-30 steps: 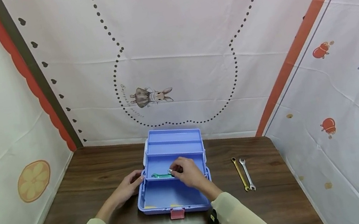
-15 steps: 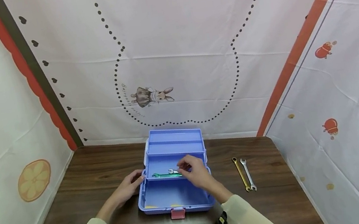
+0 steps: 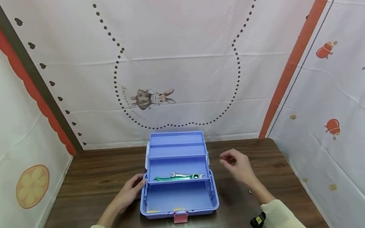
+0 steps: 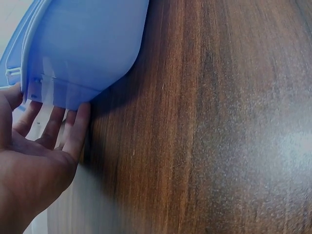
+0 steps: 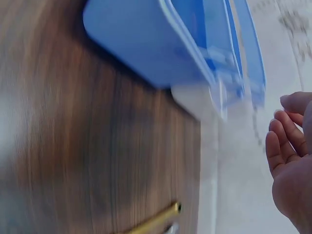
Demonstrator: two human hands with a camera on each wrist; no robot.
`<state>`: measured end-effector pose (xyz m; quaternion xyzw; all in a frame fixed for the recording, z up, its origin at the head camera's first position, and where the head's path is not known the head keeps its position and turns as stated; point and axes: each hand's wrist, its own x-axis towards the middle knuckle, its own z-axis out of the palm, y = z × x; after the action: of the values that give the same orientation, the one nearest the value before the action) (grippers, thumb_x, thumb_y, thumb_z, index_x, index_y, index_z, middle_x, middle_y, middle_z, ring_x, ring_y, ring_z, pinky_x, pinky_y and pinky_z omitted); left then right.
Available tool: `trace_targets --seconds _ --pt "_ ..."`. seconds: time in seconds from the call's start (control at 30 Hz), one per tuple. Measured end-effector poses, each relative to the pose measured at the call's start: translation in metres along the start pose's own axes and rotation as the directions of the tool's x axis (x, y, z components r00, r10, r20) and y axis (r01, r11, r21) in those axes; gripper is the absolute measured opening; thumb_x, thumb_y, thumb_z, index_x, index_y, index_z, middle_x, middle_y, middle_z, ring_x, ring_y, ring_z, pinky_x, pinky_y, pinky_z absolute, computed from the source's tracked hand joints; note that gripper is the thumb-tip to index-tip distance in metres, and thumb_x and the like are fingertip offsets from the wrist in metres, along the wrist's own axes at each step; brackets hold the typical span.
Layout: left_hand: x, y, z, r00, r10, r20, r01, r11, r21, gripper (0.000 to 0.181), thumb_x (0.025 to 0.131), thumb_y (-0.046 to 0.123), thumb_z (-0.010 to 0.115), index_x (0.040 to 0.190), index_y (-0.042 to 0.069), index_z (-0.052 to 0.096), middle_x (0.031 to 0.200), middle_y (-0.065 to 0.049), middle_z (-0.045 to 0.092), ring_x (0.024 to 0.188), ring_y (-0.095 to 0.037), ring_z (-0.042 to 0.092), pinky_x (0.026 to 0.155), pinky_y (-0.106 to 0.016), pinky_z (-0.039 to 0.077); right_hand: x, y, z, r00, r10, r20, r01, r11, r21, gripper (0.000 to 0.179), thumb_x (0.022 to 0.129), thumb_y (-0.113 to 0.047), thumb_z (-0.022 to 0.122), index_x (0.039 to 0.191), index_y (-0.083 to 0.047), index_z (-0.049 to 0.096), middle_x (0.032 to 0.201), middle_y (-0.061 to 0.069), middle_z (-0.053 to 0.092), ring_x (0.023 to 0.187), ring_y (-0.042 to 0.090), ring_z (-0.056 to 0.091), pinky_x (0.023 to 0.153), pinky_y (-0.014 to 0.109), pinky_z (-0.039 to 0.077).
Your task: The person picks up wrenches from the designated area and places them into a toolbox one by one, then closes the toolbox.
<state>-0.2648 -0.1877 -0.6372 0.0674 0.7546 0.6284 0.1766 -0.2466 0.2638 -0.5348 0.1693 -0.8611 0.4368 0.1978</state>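
A blue toolbox (image 3: 182, 214) stands open on the table, its stepped trays raised at the back. In its lower tray lie a green wrench (image 3: 168, 179) and a silver wrench (image 3: 173, 174), side by side. My left hand (image 3: 128, 193) holds the box's left side, thumb at the rim and fingers against the outer wall (image 4: 73, 83). Right of the box, my right hand (image 3: 238, 164) is in the air with loosely curled fingers and holds nothing. Below it on the table are a gold wrench (image 5: 158, 218) and another silver wrench (image 5: 172, 228), mostly hidden by the right arm in the head view.
The brown wooden table (image 3: 104, 168) is bordered by printed white cloth (image 3: 175, 70) at the back and both sides. A pink latch (image 3: 180, 217) hangs at the box's front. Small yellow patches (image 3: 179, 208) show inside the front of the box.
My right hand has let go of the silver wrench in the tray and moved right, out over the table. My left hand has stayed on the box.
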Motion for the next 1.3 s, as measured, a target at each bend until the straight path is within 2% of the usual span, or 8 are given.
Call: trace_targets --seconds 0.13,0.27,0.43,0.6,0.77,1.1,1.3 --pt "-0.001 0.0 0.0 1.0 0.016 -0.017 -0.015 1.0 0.016 0.057 0.111 0.042 0.057 0.154 0.005 0.049 0.148 -0.02 0.053 0.136 -0.034 0.05 0.108 -0.051 0.051 -0.001 0.016 -0.023 0.993 0.106 -0.048 -0.109 0.993 -0.047 0.014 0.093 0.002 0.079 0.106 0.003 0.075 0.094 0.009 0.073 0.083 0.021 0.067 0.07 0.021 0.054" --pt "-0.001 -0.001 -0.001 0.999 0.025 -0.027 -0.024 0.999 0.034 0.058 0.111 0.043 0.057 0.153 0.004 0.049 0.148 -0.02 0.053 0.137 -0.035 0.049 0.11 -0.054 0.048 -0.005 0.03 -0.037 0.971 0.232 -0.054 -0.235 0.97 -0.058 0.015 0.097 -0.002 0.077 0.111 0.001 0.075 0.1 0.011 0.074 0.089 0.024 0.068 0.074 0.019 0.052" --pt "-0.001 -0.002 -0.001 1.0 0.001 -0.031 0.0 0.999 0.032 0.058 0.11 0.046 0.057 0.154 0.007 0.05 0.149 -0.019 0.053 0.137 -0.035 0.05 0.11 -0.054 0.05 -0.016 0.051 -0.04 0.952 0.302 -0.051 -0.306 0.947 -0.096 0.017 0.097 -0.002 0.076 0.113 0.004 0.074 0.102 0.015 0.075 0.092 0.029 0.07 0.076 0.019 0.054" --pt "0.0 0.001 0.001 1.0 -0.004 -0.016 0.004 0.999 0.032 0.058 0.111 0.045 0.055 0.155 0.007 0.048 0.149 -0.019 0.053 0.136 -0.034 0.051 0.108 -0.052 0.052 -0.03 0.07 -0.036 0.93 0.366 -0.028 -0.367 0.922 -0.124 0.02 0.095 -0.002 0.079 0.112 0.006 0.074 0.098 0.014 0.075 0.092 0.027 0.07 0.076 0.02 0.055" --pt "-0.003 0.003 0.002 1.0 -0.008 -0.008 0.008 1.0 -0.013 0.058 0.111 0.042 0.056 0.155 0.005 0.047 0.149 -0.021 0.052 0.135 -0.035 0.052 0.104 -0.051 0.055 -0.039 0.079 -0.032 0.925 0.381 -0.004 -0.377 0.914 -0.15 0.025 0.093 -0.003 0.08 0.115 0.008 0.073 0.099 0.016 0.076 0.092 0.029 0.072 0.077 0.025 0.057" --pt "-0.006 0.007 0.003 1.0 0.011 -0.009 -0.011 1.0 -0.003 0.057 0.112 0.039 0.056 0.155 0.003 0.046 0.149 -0.022 0.052 0.135 -0.035 0.052 0.104 -0.05 0.055 -0.049 0.087 -0.026 0.933 0.361 0.006 -0.355 0.92 -0.166 0.023 0.089 0.003 0.08 0.109 0.01 0.072 0.091 0.017 0.074 0.084 0.027 0.07 0.07 0.023 0.056" --pt "-0.005 0.003 0.002 0.999 0.023 -0.023 -0.023 0.999 0.027 0.057 0.111 0.041 0.056 0.154 0.004 0.049 0.148 -0.02 0.054 0.135 -0.034 0.051 0.106 -0.05 0.053 -0.05 0.087 -0.021 0.917 0.398 0.029 -0.381 0.895 -0.232 0.024 0.088 0.003 0.079 0.11 0.01 0.072 0.092 0.015 0.074 0.087 0.029 0.071 0.075 0.032 0.058"
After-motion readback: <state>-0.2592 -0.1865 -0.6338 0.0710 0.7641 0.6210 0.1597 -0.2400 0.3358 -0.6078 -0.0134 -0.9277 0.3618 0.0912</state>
